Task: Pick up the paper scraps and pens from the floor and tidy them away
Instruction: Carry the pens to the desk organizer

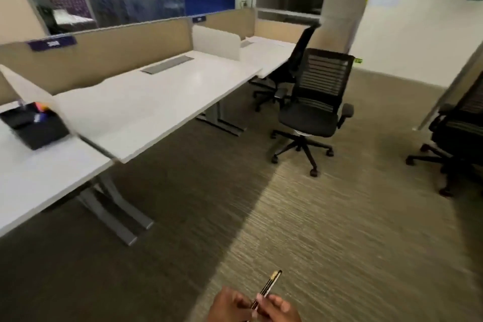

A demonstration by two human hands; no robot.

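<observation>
— Down at the bottom edge of the view, what are the hands doing?

— Both meet over the carpet (pixel 339 230). The left hand (pixel 230 306) and the right hand (pixel 281 308) are each closed around the lower end of the pens (pixel 269 285), a slim dark bundle with a gold tip that sticks up and away from the fingers. It looks like two pens held side by side, though blur makes the count uncertain.

— Why both hands on something so light?

— My guess is they are being squared up into one bundle so they go away together. Held by the lower end, the tips stay free to be dropped into a holder.

— And where would that be?

— Probably the black organiser (pixel 34 125) at the back of the nearest desk (pixel 39 178), close to its right edge, beside the white divider (pixel 31 86). Something orange and something blue already stand in it, so it seems the home for pens.

— Any paper scraps in sight?

— None that I can see on the visible carpet. The floor around the office chair (pixel 313 107) and under the middle desk (pixel 156 102) looks bare, though shadow covers the stretch under the desks.

— So the task is well along?

— I would judge so: pens collected, putting away not yet done.
</observation>
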